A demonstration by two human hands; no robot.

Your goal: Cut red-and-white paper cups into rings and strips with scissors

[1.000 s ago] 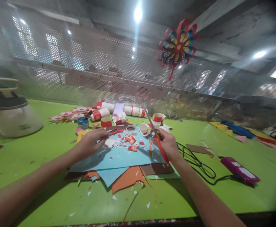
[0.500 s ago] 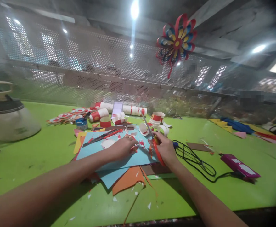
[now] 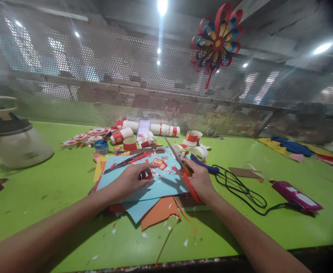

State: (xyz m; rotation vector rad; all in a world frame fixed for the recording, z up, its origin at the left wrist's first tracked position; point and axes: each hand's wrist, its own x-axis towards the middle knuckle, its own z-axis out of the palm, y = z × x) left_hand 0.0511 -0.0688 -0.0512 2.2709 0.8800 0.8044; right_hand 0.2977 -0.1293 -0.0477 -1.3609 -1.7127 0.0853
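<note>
My left hand (image 3: 132,180) hovers over a light blue paper sheet (image 3: 143,191), its thumb and fingers curved apart with nothing between them. Just beyond its fingertips, a red cut piece with a yellow patch (image 3: 160,163) rests among small red and white scraps. My right hand (image 3: 198,177) grips scissors (image 3: 189,185) by their red-orange handle, blades slanting up and left above the sheet. A second red-and-black pair of scissors (image 3: 132,161) lies on the sheet behind my left hand. Past the blades are a white ring (image 3: 161,153) and cut cup pieces (image 3: 178,149).
A blue-handled tool (image 3: 210,168) joins by black cord (image 3: 240,189) to a purple box (image 3: 295,197). Orange paper (image 3: 160,214) sticks out in front. A blue jar (image 3: 101,146) and red-white cup tubes (image 3: 122,135) stand behind; a large white jug (image 3: 21,148) is left. A paper flower (image 3: 218,43) hangs above.
My left hand has drawn back left and opened, and the red piece with the yellow patch now lies free on the sheet. The right hand still holds the scissors.
</note>
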